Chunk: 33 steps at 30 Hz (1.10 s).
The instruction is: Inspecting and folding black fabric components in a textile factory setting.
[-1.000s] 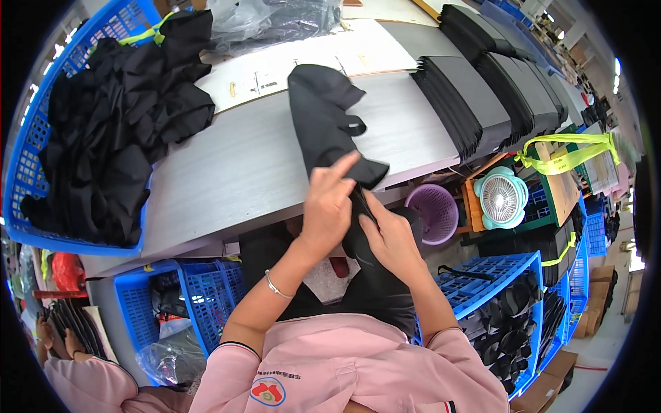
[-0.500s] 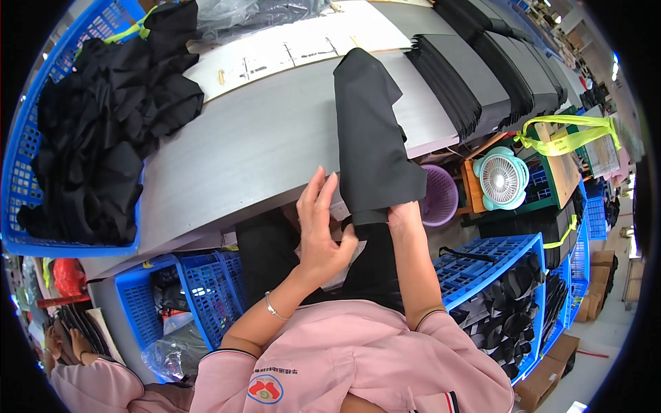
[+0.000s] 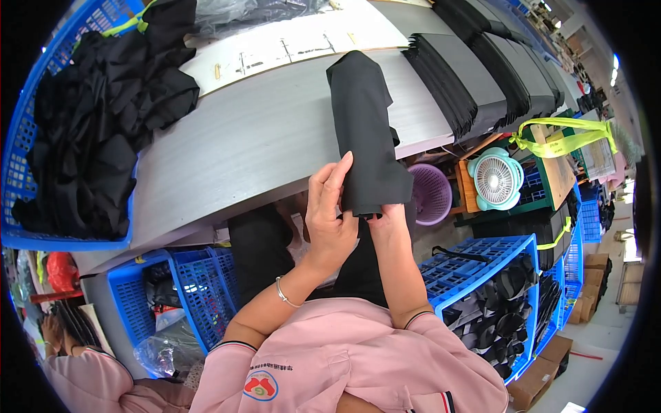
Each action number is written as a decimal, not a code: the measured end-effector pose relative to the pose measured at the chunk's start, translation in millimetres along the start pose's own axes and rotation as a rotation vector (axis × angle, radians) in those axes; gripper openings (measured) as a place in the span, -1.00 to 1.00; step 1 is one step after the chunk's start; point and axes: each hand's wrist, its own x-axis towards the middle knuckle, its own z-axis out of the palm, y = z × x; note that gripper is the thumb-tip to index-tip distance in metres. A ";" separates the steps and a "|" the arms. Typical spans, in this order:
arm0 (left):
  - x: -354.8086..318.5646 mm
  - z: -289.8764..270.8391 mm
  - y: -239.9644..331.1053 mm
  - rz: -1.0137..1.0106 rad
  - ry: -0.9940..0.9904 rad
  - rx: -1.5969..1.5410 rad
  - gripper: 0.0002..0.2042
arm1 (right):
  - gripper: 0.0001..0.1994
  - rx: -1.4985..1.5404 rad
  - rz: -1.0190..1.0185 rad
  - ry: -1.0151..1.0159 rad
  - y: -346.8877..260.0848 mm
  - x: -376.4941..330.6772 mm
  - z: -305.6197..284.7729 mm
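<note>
Both forearms are reaching forward; the left hand (image 3: 329, 219) is raising 2 extended fingers, the right hand (image 3: 385, 221) is pinching closed.

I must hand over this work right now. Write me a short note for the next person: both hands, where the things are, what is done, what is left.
Left hand: fingers raised flat against the near end of the folded black cloth piece.
Right hand: pinching that same end from below.
The piece lies lengthwise on the grey table, its near end past the table edge.
Done: rows of folded black pieces stacked at the right of the table.
Left: a heap of loose black cloth in the blue basket on the left.
</note>
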 end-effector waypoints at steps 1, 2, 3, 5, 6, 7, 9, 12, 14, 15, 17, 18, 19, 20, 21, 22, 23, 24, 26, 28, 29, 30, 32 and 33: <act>-1.6 0.7 -0.2 0.001 -0.002 0.000 -0.34 | -0.69 0.030 -0.017 -0.038 2.4 0.9 -1.5; -3.1 1.6 -0.6 0.002 -0.003 0.006 -0.32 | -0.69 0.032 -0.018 -0.037 4.2 1.9 -2.9; -4.3 1.9 -1.2 -0.016 0.000 0.016 -0.31 | -0.71 0.127 0.039 -0.062 5.9 2.9 -4.2; -7.0 2.8 -2.1 -0.012 -0.011 -0.003 -0.30 | -0.72 0.220 0.097 -0.087 9.0 4.7 -5.5; -8.1 2.9 -2.7 -0.017 -0.022 -0.017 -0.29 | -0.74 0.242 0.115 -0.027 10.6 5.4 -5.6; -9.2 3.0 -3.4 -0.025 -0.016 -0.017 -0.29 | -0.74 0.275 0.125 -0.025 12.2 6.3 -5.3; -11.0 2.5 -5.5 -0.039 -0.041 0.013 -0.25 | -0.74 0.274 0.140 0.045 15.2 7.4 -3.6; -12.8 1.6 -10.1 -0.007 -0.040 0.031 -0.23 | -0.73 0.276 0.122 0.033 19.5 9.4 1.1; -12.8 0.6 -13.3 0.012 -0.044 0.056 -0.23 | -0.73 0.266 0.101 0.007 21.5 10.6 4.1; -12.9 -0.4 -14.5 0.021 -0.046 0.070 -0.22 | -0.71 0.253 0.103 0.061 22.3 10.7 4.9; -12.9 -3.1 -15.7 0.040 -0.043 0.075 -0.22 | -0.70 0.240 0.108 0.106 24.2 10.6 4.4; -13.2 -5.2 -15.6 0.031 -0.046 0.071 -0.23 | -0.69 0.210 0.098 0.089 25.2 10.5 2.7; -13.8 -7.9 -15.3 0.064 -0.033 0.072 -0.23 | -0.68 0.213 0.068 -0.008 27.1 10.8 0.2; -15.0 -11.2 -14.8 0.026 -0.056 -0.024 -0.27 | -0.68 0.183 0.091 0.065 29.0 11.2 -3.4; -15.9 -14.5 -14.8 -0.039 -0.083 -0.129 -0.31 | -0.66 0.062 0.078 0.113 31.2 12.0 -7.8; -17.0 -18.0 -15.2 -0.003 -0.082 -0.113 -0.31 | -0.65 -0.019 0.032 0.088 33.3 13.3 -12.7; -18.3 -21.2 -16.3 -0.096 -0.100 -0.269 -0.35 | -0.65 -0.052 0.061 0.155 36.8 16.4 -17.2; -18.8 -23.7 -19.0 -0.202 -0.126 -0.463 -0.40 | -0.63 -0.286 -0.086 0.126 42.3 21.2 -20.5; -18.7 -27.0 -28.0 -0.278 -0.088 -0.381 -0.43 | -0.62 -0.518 -0.238 0.093 44.8 27.0 -29.1; -19.6 -27.8 -38.9 -0.411 -0.008 -0.301 -0.49 | -0.56 -1.568 -0.478 -0.126 43.9 28.7 -32.6; -21.1 -28.4 -43.9 -0.407 -0.007 -0.302 -0.49 | -0.56 -1.563 -0.473 -0.189 41.0 27.9 -32.4; -23.4 -29.9 -48.2 -0.432 -0.020 -0.281 -0.52 | -0.56 -1.523 -0.479 -0.236 37.1 25.2 -30.6; -27.8 -33.5 -55.8 -0.454 -0.035 -0.261 -0.55 | -0.57 -1.482 -0.489 -0.282 27.7 17.9 -22.1; -29.9 -35.7 -59.1 -0.547 -0.016 -0.384 -0.56 | -0.58 -1.402 -0.274 -0.339 21.3 13.8 -17.2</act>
